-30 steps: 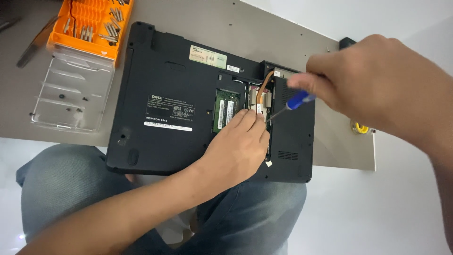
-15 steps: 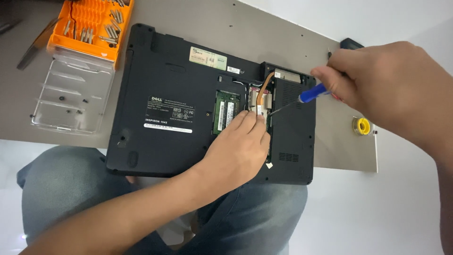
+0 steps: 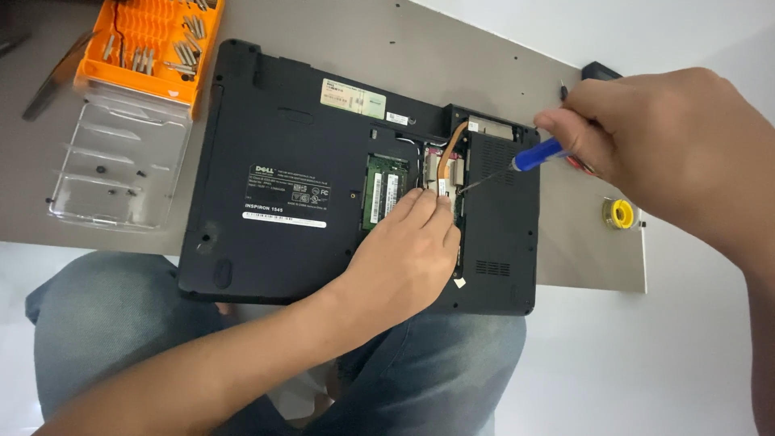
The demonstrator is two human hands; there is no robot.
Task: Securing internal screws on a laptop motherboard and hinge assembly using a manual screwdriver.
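A matte black laptop (image 3: 307, 161) lies underside up on the grey table (image 3: 484, 64). It carries a white rectangular label beyond the left fingers and a pale green one at the far edge. The left hand (image 3: 404, 258) rests flat, fingertips (image 3: 432, 202) pressing by the open bay — grasping nothing. The right hand (image 3: 670, 137) pinches a blue-handled screwdriver (image 3: 517, 161), its thin steel shaft slanting down to the copper heat pipe (image 3: 452, 145) just beyond the left fingertips. An orange bit case (image 3: 153, 48) and clear plastic lid (image 3: 121, 161) sit far left.
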